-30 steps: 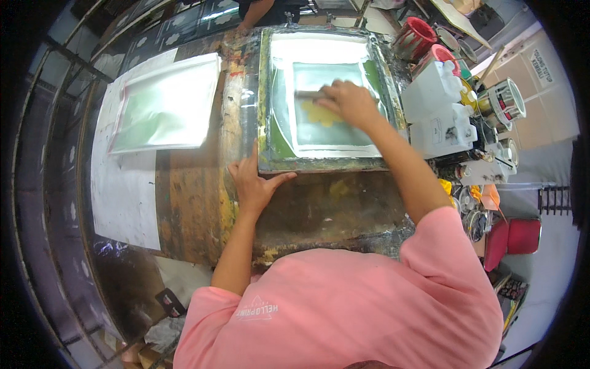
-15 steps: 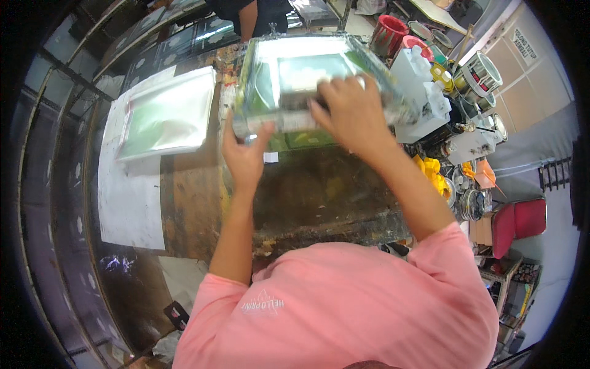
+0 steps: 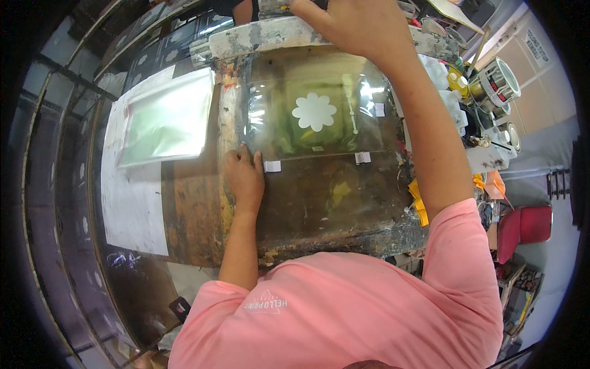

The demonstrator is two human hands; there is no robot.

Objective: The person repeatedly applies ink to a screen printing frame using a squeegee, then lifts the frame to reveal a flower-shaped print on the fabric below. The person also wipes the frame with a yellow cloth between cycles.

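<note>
My right hand [image 3: 362, 27] is up at the top of the view, over the near bar of the paint-stained frame [image 3: 264, 37], thumb spread to the left; the fingers run behind the bar and past the picture's edge, so I cannot tell how tightly they close or what they hold. The frame is tilted up off the worktable [image 3: 190, 209], its near bar crossing above the far part of a clear plastic sheet [image 3: 289, 138]. That sheet lies flat in front of me, bearing a white scalloped flower [image 3: 314, 112] and, right of it, a thin pale line. My left hand [image 3: 246, 178] rests low by the sheet's near left corner, its fingers loosely bent and a little apart, nothing visible between them; whether a fingertip touches the plastic I cannot tell. Just right of that hand sits a small white tab [image 3: 272, 166], with a second one [image 3: 363, 158] at the near edge farther right. To my left, a stack of clear sheets [image 3: 166, 120] lies on white paper [image 3: 132, 212]. On the right, beyond my forearm, are a yellow cloth [image 3: 418, 202] and a paint-streaked can [image 3: 495, 83]
</note>
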